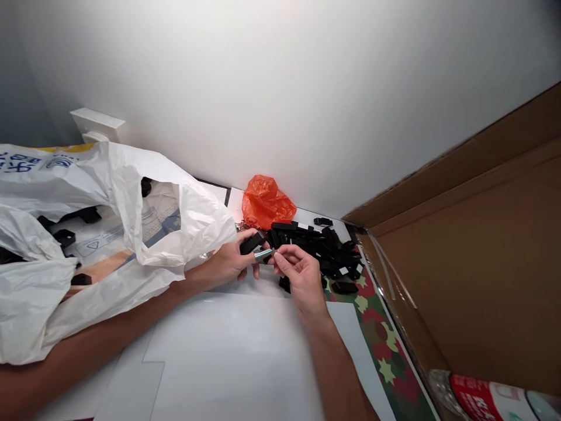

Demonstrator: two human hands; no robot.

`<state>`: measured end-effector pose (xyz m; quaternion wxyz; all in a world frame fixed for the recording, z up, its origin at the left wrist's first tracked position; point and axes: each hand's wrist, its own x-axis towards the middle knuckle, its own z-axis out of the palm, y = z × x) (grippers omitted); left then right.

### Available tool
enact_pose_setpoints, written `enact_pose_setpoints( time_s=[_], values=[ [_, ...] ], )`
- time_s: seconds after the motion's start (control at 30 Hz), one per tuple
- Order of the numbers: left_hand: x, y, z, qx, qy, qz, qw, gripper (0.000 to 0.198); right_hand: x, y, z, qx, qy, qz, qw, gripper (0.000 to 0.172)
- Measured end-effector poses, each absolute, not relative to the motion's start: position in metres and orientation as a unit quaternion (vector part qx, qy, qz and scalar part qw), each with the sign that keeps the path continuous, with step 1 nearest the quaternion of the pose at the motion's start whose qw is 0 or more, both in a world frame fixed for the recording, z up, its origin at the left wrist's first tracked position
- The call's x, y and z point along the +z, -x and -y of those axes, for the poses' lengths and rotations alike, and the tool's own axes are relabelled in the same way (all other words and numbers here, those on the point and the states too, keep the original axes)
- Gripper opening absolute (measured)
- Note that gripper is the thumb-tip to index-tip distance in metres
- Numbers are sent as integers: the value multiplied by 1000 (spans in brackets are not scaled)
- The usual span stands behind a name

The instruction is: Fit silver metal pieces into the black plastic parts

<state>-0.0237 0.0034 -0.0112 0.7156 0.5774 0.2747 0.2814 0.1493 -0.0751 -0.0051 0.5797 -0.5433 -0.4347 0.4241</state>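
My left hand (230, 260) is closed around a small black plastic block (253, 242). At its thumb is a short, shiny silver piece (263, 255), pointing toward the other hand; whether it is held or worn I cannot tell. My right hand (300, 272) is closed in a pinch at the tip of that silver piece, on something tiny I cannot make out. Behind and beside both hands lies a heap of similar black plastic parts (331, 245), some with white patches. Small reddish bits show just behind my left hand.
A crumpled orange plastic bag (267, 203) lies by the wall. On the left, a torn white plastic bag (205, 216) holding black parts covers some of my left forearm. Cardboard (482, 245) rises on the right, with a red-labelled bottle (486, 397) near the front.
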Motion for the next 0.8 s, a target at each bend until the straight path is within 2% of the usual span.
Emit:
enact_pose_setpoints(
  time_s=[0.3, 0.47, 0.8],
  values=[
    [-11, 22, -5, 294, -605, -263, 692, 36, -6, -151, 75, 433, 536, 455, 564, 30],
    [-7, 26, -2, 277, -602, -266, 700, 27, -7, -149, 75, 435, 529, 461, 564, 31],
    [1, 29, 0, 257, -553, -235, 757, 20, -4, -149, 80, 419, 524, 490, 556, 24]
  ],
)
